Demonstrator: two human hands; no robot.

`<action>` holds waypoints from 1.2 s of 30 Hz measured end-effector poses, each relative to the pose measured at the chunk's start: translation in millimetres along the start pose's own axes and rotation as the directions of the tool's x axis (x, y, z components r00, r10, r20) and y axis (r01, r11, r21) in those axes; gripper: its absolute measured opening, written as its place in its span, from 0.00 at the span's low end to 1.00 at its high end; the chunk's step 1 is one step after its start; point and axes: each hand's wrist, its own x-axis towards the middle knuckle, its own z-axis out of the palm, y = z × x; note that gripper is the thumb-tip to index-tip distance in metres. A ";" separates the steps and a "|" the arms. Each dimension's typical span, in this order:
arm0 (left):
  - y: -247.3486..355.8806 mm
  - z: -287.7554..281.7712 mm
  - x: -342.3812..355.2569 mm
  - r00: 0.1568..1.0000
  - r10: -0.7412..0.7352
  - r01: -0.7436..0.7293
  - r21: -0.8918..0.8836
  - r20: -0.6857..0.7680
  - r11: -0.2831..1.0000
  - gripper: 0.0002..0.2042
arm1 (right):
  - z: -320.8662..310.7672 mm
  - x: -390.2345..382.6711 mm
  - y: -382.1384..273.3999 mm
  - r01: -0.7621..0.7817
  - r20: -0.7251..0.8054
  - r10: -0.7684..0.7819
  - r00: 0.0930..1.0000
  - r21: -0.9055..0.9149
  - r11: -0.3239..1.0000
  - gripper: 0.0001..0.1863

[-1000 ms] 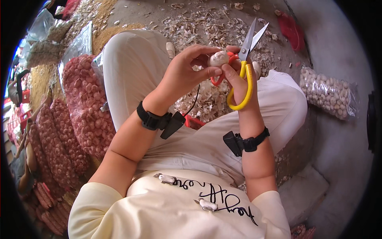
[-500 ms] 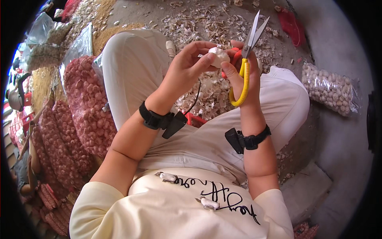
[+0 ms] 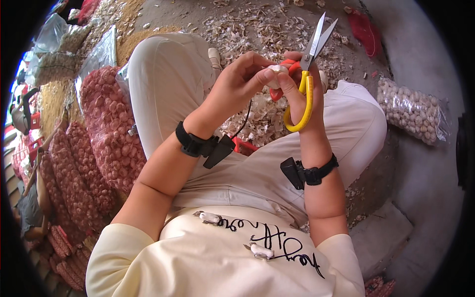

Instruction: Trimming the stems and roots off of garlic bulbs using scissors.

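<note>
My left hand pinches a white garlic bulb between thumb and fingers, above my lap. Close beside it, my right hand has a pair of scissors hooked on it, with one yellow and one red handle. The blades stick up past my fingers, slightly apart and away from the bulb. My right thumb presses on the bulb's near right side, so both hands touch it. Part of the red handle is hidden behind the bulb and fingers.
Garlic skins lie heaped between my legs, over a red container edge. At left stand red net sacks of garlic and another person's arm. A clear bag of garlic lies at right, below a red net.
My left hand has shifted slightly right with the bulb, which now sits closer against my right thumb and more covered by fingers. The scissors have hardly moved.
</note>
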 end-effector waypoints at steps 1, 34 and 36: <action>-0.1 1.5 -0.2 1.000 0.007 -0.008 -0.053 -0.013 0.999 0.11 | -0.8 0.2 0.8 0.050 0.001 -0.050 0.999 -0.030 0.998 0.19; 4.8 -15.4 2.7 0.997 -0.070 0.071 -0.051 0.034 0.996 0.11 | -12.2 2.5 -1.9 0.018 0.132 -0.012 0.991 -0.045 0.999 0.25; 6.3 -13.5 2.8 0.996 -0.091 0.092 -0.034 0.025 0.995 0.10 | -12.4 2.5 -3.6 0.010 0.113 -0.008 0.994 -0.017 1.000 0.25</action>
